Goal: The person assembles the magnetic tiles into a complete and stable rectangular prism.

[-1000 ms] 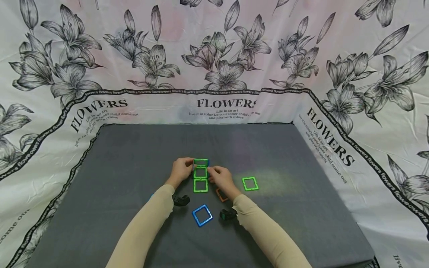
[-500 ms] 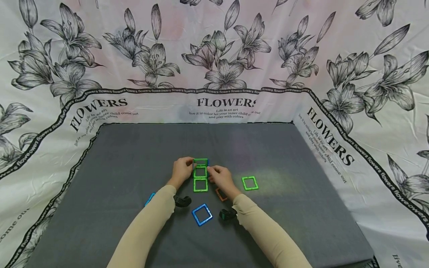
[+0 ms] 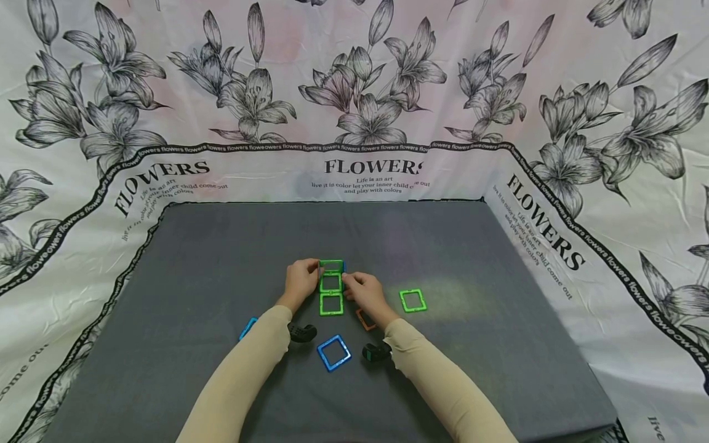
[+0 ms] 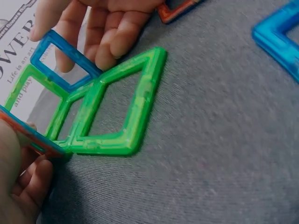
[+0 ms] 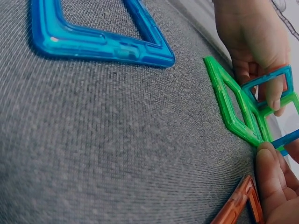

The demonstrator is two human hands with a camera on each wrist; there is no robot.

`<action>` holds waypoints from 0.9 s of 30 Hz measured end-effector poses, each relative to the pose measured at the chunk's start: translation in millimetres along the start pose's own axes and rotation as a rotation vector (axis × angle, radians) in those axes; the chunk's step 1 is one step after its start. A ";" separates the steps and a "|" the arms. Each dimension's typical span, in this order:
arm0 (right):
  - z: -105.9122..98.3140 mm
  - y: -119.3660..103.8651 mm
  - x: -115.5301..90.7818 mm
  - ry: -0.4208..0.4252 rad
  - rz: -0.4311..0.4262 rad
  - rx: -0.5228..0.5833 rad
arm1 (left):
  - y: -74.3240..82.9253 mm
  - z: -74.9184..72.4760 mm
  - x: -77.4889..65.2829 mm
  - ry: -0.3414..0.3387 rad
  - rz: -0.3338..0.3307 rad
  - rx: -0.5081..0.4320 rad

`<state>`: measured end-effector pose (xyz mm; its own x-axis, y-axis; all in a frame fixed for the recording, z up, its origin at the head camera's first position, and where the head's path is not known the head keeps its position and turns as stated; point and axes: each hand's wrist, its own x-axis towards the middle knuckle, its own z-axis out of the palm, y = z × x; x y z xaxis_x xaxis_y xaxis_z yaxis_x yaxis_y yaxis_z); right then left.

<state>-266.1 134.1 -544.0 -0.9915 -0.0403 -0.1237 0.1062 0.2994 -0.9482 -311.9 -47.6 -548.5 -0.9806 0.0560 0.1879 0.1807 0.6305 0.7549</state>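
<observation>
Two green square magnetic tiles (image 3: 331,314) lie flat in a row on the grey cloth. At the far end of the row a third green tile (image 4: 28,70) stands upright. My left hand (image 3: 300,284) pinches an upright blue tile (image 5: 290,77) with a reddish edge at the left side of the farther flat square. On its right side my right hand (image 3: 368,296) pinches another upright blue tile (image 4: 42,51). In the left wrist view the standing tiles meet the flat one along its edges. Part of the left tile is hidden by fingers.
A loose blue square tile (image 3: 334,367) lies nearer the body, between the forearms. An orange tile (image 3: 362,319) is partly under the right hand. Off to the right lies a green square (image 3: 413,310). Another blue tile (image 3: 247,328) shows beside the left sleeve.
The left forearm has shifted slightly to the right, uncovering the blue tile beside the sleeve. Both hands stay at the standing tiles, which look the same.
</observation>
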 end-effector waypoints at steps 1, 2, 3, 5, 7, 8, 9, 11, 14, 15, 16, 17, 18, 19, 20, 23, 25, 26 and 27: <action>0.0 -0.2 0.2 0.001 0.002 -0.004 | -0.5 0.0 -0.2 0.002 0.003 0.002; 0.0 -0.6 0.5 0.001 0.003 -0.006 | -0.9 -0.1 -0.2 0.003 0.005 0.002; 0.1 -0.9 0.6 0.000 0.003 -0.009 | -1.2 -0.2 -0.2 0.003 0.006 0.003; 0.0 -1.2 1.1 0.000 0.000 -0.014 | -1.9 -0.4 -0.3 0.003 0.004 0.002; 0.0 -1.7 1.5 0.002 0.003 -0.016 | -2.7 -0.4 -0.4 0.005 0.010 0.014; 0.0 -1.9 1.7 0.002 0.005 -0.012 | -2.9 -0.4 -0.4 0.004 0.012 0.015; 0.1 -1.9 1.7 0.002 0.005 -0.010 | -3.2 -0.4 -0.6 0.005 0.017 0.019; 0.5 -2.2 1.5 0.004 0.003 -0.010 | -3.8 -0.3 -1.0 0.008 0.026 0.023; 1.2 -2.5 0.8 0.006 -0.001 -0.014 | -4.8 -0.1 -1.7 0.010 0.027 0.022; 1.4 -2.4 0.7 0.007 -0.003 -0.015 | -5.0 -0.1 -1.8 0.009 0.025 0.021; 1.8 -2.0 0.9 0.009 -0.004 -0.014 | -5.1 -0.2 -2.2 0.009 0.025 0.023; 2.0 -1.9 0.9 0.009 -0.002 -0.010 | -5.2 -0.3 -2.3 0.006 0.019 0.020; 2.2 -1.5 1.0 0.011 0.000 -0.006 | -5.1 -0.7 -2.6 0.004 0.014 0.016; 2.2 -1.3 1.0 0.012 0.001 -0.002 | -5.0 -1.1 -2.8 0.001 0.009 0.012; 2.4 -1.0 1.0 0.015 0.000 0.002 | -4.8 -1.7 -3.2 -0.001 0.004 0.005; 2.6 -0.8 0.6 0.020 -0.008 0.009 | -4.3 -4.1 -3.8 -0.005 -0.016 -0.027; 2.6 -0.9 0.8 0.022 -0.013 0.009 | -4.4 -5.4 -4.2 -0.005 -0.021 -0.032; 2.6 -0.5 1.0 0.022 -0.015 0.008 | -4.2 -5.9 -4.6 -0.004 -0.023 -0.037; 2.5 -0.1 1.4 0.023 -0.015 0.006 | -4.3 -6.0 -4.8 -0.004 -0.025 -0.041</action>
<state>-267.3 131.6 -544.8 -0.9944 -0.0230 -0.1033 0.0921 0.2928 -0.9517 -307.6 -55.2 -548.9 -0.9852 0.0438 0.1657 0.1586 0.5995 0.7845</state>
